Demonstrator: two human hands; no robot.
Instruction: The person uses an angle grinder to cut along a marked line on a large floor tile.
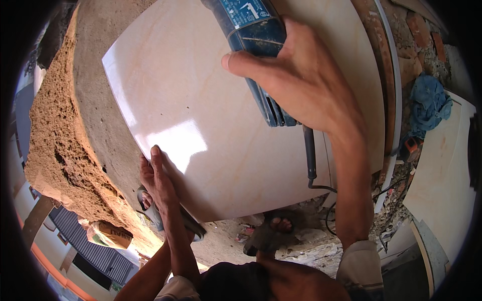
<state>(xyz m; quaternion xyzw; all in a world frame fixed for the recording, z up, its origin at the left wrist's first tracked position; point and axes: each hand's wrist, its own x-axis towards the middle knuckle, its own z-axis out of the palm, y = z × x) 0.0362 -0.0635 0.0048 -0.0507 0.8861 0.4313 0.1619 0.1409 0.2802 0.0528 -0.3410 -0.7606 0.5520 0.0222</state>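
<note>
My right hand (296,80) is wrapped round the body of a dark blue power tool (248,25) over a large cream, marbled tile (211,130). A black cord leaves the tool's rear and hangs over the tile's near edge; the tool's front end is out of frame at the top. My left hand (155,175) grips the tile's left edge near its lower corner, thumb on the top face and other fingers at the edge, partly hidden.
A sand pile (55,135) and a sack (108,236) are at left. My sandaled feet (271,231) are below the tile among rubble. At right are long strips (391,100), a blue cloth (429,103), an orange tool (412,148) and more tiles (437,170).
</note>
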